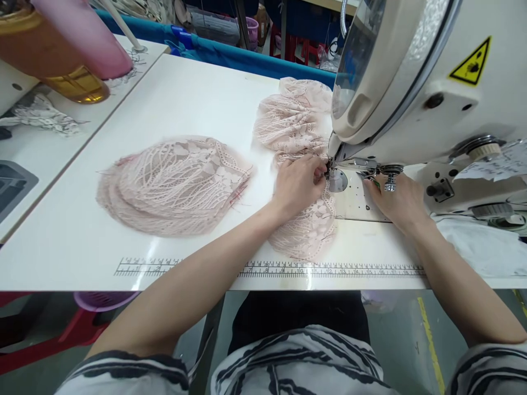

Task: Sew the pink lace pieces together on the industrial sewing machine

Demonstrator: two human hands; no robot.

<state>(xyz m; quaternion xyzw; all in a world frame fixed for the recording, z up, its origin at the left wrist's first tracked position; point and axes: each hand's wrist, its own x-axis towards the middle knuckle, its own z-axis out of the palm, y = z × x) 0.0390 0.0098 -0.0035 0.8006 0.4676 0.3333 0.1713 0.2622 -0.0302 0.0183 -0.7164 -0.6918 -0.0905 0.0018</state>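
My left hand (302,178) is closed in a pinch on the edge of a pale pink lace piece (302,236), right beside the needle area of a white sewing machine (395,82). The lace runs on behind the hand as a gathered chain of lace pieces (292,115). On the machine bed (358,203), my right hand (401,200) lies with its fingers curled, partly hidden by the tension knobs (391,175). Something small, dark and green shows at its fingertips; I cannot make out what it is. The needle itself is hidden.
To the left lies a stack of pink lace pieces (173,186) on the white table (140,99). A printed ruler (349,270) runs along the front edge. Thread cones (86,38) stand at the far left. White cloth (486,247) lies right of my right arm.
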